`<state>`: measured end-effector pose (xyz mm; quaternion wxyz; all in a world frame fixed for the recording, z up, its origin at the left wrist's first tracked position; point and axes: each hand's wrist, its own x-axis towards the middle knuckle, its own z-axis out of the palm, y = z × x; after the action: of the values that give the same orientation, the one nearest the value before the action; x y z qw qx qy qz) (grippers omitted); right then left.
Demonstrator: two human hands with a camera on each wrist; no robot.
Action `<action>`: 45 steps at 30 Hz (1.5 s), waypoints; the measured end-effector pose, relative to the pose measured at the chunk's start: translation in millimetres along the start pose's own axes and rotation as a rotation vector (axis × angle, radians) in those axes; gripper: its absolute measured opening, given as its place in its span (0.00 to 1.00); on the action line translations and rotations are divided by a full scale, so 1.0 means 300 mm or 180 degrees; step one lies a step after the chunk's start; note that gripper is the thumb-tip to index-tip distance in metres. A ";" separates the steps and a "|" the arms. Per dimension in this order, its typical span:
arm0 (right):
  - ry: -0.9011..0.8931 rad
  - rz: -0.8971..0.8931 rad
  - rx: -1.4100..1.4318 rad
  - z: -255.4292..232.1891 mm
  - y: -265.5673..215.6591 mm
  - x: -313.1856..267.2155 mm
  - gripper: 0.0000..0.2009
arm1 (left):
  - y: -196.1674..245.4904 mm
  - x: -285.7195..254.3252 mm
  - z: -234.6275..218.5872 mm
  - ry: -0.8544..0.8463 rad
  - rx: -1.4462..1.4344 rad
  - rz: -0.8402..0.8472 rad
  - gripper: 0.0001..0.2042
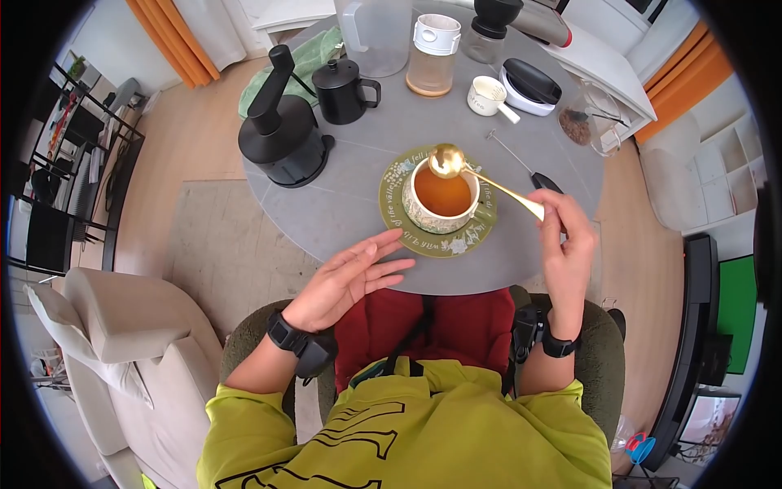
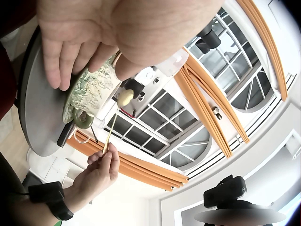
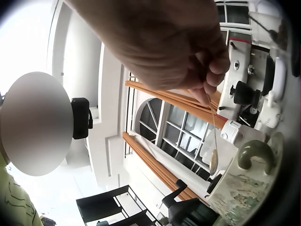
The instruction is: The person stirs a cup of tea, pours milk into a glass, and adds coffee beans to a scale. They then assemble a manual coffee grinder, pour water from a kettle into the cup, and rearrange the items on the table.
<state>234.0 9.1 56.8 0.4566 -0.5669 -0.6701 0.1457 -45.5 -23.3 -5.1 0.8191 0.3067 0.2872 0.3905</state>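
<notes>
In the head view my right hand (image 1: 568, 236) pinches the handle end of a gold spoon (image 1: 503, 190). The spoon's bowl hangs over the far rim of a floral teacup (image 1: 413, 213) filled with amber-brown tea (image 1: 442, 196). That cup stands on a green saucer (image 1: 393, 216) with white lettering and flowers. Beside the saucer's near left edge, my left hand (image 1: 346, 277) holds nothing, its fingers extended. The left wrist view shows the spoon (image 2: 112, 128) raised above the cup (image 2: 96, 89). From the right wrist, the spoon's bowl (image 3: 214, 162) appears near the cup's green handle (image 3: 256, 153).
A black hand grinder (image 1: 281, 138) and a black pot (image 1: 342, 91) stand at the back left of the grey table (image 1: 326, 196). Farther back are a clear pitcher (image 1: 375, 37) and a white-topped jar (image 1: 432, 57). A small white cup (image 1: 489, 96) and a black-handled whisk (image 1: 521, 159) lie right.
</notes>
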 end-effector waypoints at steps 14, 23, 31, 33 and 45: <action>0.0292 0.0034 0.0073 0.015 0.015 -0.004 0.07 | 0.005 0.003 0.006 0.0023 0.0070 -0.0017 0.25; 0.0161 0.1065 0.1247 0.089 0.203 0.006 0.08 | 0.013 -0.001 0.014 0.0056 0.0069 -0.0052 0.25; -0.0143 0.1371 0.1429 0.107 0.222 -0.038 0.09 | 0.008 -0.002 0.007 0.0000 0.0082 0.0001 0.26; -0.0442 0.1528 0.1503 0.102 0.229 -0.047 0.09 | 0.007 -0.001 0.005 0.0003 0.0087 -0.0015 0.26; -0.1004 0.1712 0.1698 0.102 0.215 0.023 0.14 | 0.013 -0.003 0.020 -0.0002 0.0110 0.0037 0.26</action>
<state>251.1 45.3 -2.8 0.4249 -0.5543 -0.4985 0.5136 -43.7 -23.9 1.8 0.8115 0.3226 0.2918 0.3901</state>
